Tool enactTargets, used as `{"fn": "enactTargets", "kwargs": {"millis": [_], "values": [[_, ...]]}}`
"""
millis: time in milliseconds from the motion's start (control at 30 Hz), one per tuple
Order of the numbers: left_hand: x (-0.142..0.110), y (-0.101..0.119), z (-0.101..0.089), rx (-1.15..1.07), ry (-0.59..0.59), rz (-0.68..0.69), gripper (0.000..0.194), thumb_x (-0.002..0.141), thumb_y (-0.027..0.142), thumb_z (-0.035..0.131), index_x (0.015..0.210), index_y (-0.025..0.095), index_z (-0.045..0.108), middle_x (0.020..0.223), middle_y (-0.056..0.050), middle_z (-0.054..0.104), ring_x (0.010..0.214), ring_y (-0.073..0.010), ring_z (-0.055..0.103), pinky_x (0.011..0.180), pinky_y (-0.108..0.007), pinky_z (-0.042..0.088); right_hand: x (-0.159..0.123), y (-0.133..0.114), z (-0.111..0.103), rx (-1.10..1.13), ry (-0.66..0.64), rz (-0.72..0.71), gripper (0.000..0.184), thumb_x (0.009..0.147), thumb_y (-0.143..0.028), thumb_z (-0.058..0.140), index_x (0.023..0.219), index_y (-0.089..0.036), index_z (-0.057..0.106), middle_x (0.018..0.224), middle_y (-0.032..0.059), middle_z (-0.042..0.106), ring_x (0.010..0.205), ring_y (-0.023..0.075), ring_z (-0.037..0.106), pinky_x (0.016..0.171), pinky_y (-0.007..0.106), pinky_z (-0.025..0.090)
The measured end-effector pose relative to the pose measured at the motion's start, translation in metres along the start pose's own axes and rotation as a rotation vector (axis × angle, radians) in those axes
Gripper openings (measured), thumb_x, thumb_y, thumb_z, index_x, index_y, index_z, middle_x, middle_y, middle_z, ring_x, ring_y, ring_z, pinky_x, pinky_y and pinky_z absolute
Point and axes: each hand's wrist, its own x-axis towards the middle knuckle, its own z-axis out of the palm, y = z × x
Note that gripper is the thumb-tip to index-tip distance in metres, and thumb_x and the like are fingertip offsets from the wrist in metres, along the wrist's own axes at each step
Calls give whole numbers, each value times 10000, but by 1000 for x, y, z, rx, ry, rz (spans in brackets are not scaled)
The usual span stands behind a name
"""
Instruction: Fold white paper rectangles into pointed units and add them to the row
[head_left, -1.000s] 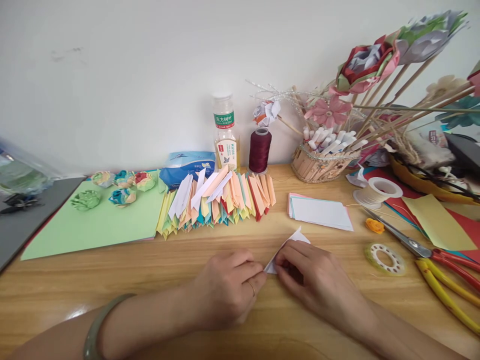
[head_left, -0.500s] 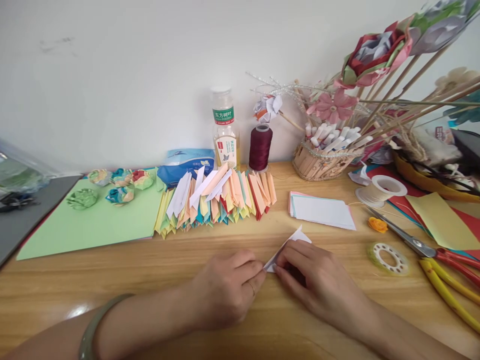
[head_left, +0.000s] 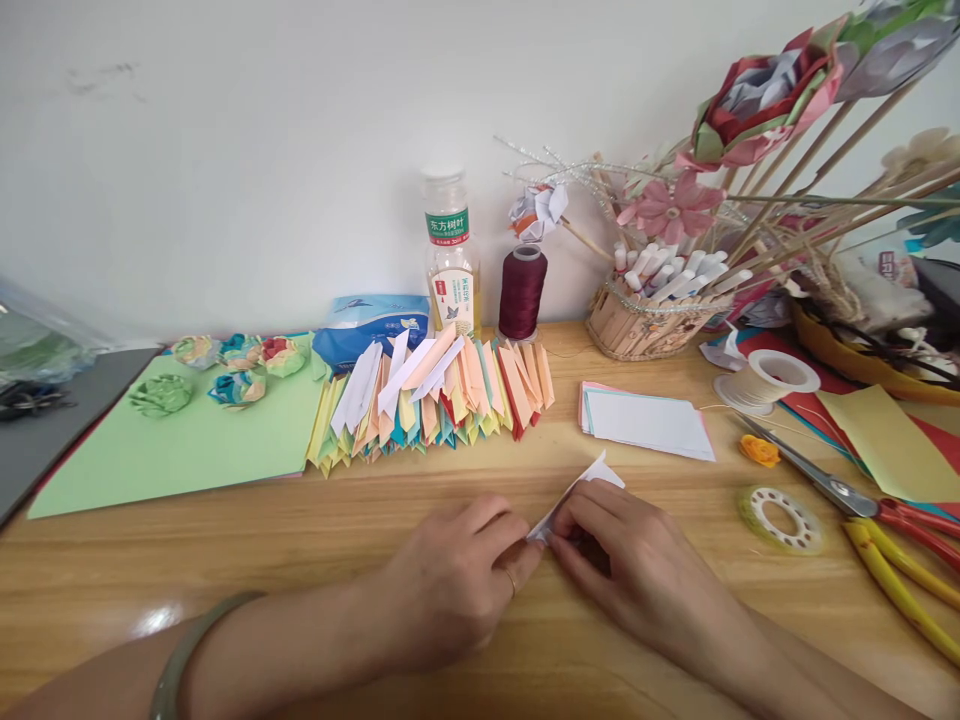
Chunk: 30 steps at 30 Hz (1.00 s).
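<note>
My left hand [head_left: 457, 575] and my right hand [head_left: 626, 560] meet near the front of the wooden table [head_left: 300, 540]. Both pinch a small folded white paper [head_left: 589, 478], whose pointed corner sticks up past my right fingers. Fingers of both hands are curled and pressed on the paper's lower edge. A green bangle [head_left: 176, 660] is on my left wrist and a ring on a left finger. Behind the hands lies a row of folded coloured paper pieces [head_left: 435, 395], and to the right a stack of white and pink paper sheets [head_left: 645, 420].
A green sheet [head_left: 187, 450] with several paper rosettes lies left. At the wall stand a bottle [head_left: 450, 255], a maroon thread spool [head_left: 522, 280], a blue pack [head_left: 371, 325] and a basket of paper flowers [head_left: 645, 320]. Scissors [head_left: 832, 485], yellow pliers [head_left: 892, 580], tape ring [head_left: 780, 518] lie right.
My hands stay on the white paper with only slight finger shifts; the view has drifted a little to the right.
</note>
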Motion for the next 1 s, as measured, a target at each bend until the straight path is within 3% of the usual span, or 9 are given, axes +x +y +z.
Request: {"fn": "enactTargets", "kwargs": {"millis": [467,700,1000], "values": [[1,1,3,31,21,-35,256,940,119,391,800,102,604,774,-56,558,786,-176,518,614,-272,494,0,-2,1,-19,-18,24,143,856,-130,443,748,-187,517,723,29,568,659,161,521,577,273,392],[-4,0,9,21,-20,-55,184,934,136,420,862,102,586,809,-53,557,797,-180,524,623,-286,492,1,0,1,-27,-11,-11,114,870,-148,438,786,-189,503,736,32,561,660,160,524,571,272,408],[-7,-2,12,35,-26,-39,172,939,146,428,875,116,585,811,-51,567,805,-164,536,648,-272,503,-9,12,-10,-48,-74,-290,263,847,-88,416,1026,-164,593,864,76,609,754,173,557,638,291,457]]}}
